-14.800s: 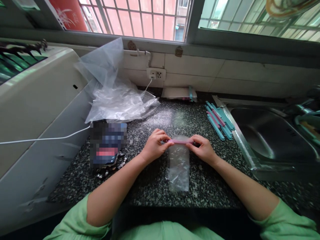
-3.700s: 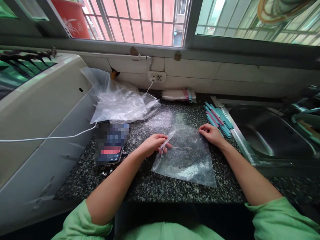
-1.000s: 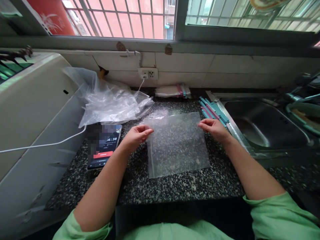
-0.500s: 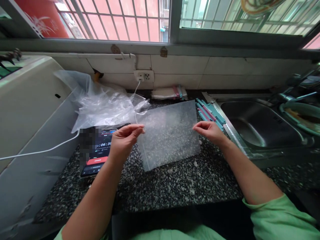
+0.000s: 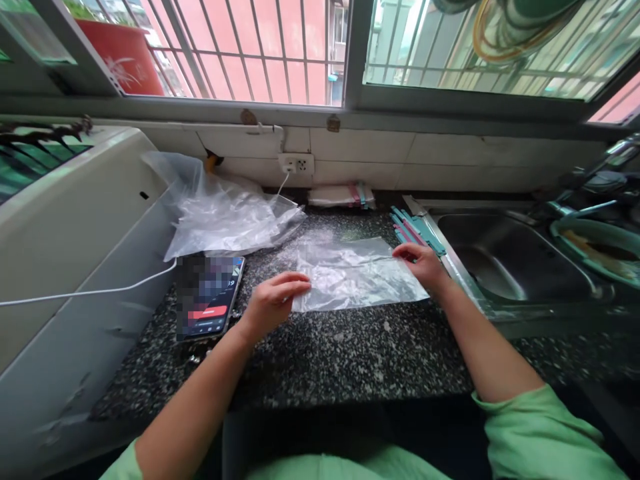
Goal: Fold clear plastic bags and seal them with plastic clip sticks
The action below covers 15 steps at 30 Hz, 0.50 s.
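A clear plastic bag (image 5: pixel 357 277) is stretched between my two hands, low over the speckled dark countertop (image 5: pixel 340 360). My left hand (image 5: pixel 277 297) pinches its left edge between thumb and fingers. At the opposite edge, my right hand (image 5: pixel 423 267) grips near the upper right corner. Light glints off creases in the plastic. Just beyond my right hand lies a bunch of teal and pink sealing clips (image 5: pixel 415 230). A pile of similar clear bags (image 5: pixel 225 213) is heaped at the back left.
Left of my left hand lies a phone (image 5: pixel 213 300). A white cable (image 5: pixel 90 293) runs across the left side. Against the wall sits a flat packet (image 5: pixel 337 195) with pink and teal clips. The steel sink (image 5: pixel 493 257) holds a green basin (image 5: pixel 595 243).
The bag has come down from a raised, tilted position to lie flatter near the counter. My left hand has moved right and nearer to me. The view has shifted slightly.
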### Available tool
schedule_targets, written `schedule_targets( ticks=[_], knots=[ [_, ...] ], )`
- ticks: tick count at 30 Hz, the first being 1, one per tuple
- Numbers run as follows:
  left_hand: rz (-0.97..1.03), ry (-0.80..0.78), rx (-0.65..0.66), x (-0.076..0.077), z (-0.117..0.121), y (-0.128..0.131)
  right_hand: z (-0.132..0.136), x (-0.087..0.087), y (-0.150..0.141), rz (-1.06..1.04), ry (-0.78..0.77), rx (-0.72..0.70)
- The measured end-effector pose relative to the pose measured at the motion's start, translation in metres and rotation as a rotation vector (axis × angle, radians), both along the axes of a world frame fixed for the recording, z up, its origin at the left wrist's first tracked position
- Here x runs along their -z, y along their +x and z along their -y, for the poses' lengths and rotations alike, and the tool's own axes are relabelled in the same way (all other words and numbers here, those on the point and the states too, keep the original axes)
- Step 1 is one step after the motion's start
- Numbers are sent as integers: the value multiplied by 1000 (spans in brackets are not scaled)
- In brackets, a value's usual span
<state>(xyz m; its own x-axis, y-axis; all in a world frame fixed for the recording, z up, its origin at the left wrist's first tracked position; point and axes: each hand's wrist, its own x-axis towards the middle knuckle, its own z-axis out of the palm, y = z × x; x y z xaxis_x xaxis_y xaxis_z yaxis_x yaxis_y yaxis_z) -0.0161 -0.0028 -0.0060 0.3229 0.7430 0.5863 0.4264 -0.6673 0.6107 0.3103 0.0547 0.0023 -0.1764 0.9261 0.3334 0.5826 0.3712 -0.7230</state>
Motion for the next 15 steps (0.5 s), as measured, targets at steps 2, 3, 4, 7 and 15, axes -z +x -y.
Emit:
schedule_targets(
  ticks=[2, 3, 4, 7, 15],
  knots=[
    [-145, 11, 15, 13, 1, 1, -5, 4, 5, 168, -47, -95],
    [-221, 5, 33, 16, 1, 1, -6, 6, 7, 255, -66, -133],
    [-293, -11, 58, 18, 2, 0, -7, 7, 9, 337, -84, -159],
    [-453, -96, 145, 14, 5, -2, -9, 10, 14, 494, -135, -134],
    [-544, 2, -101, 18, -3, 12, -26, 28, -5, 382, -71, 116]
  ],
)
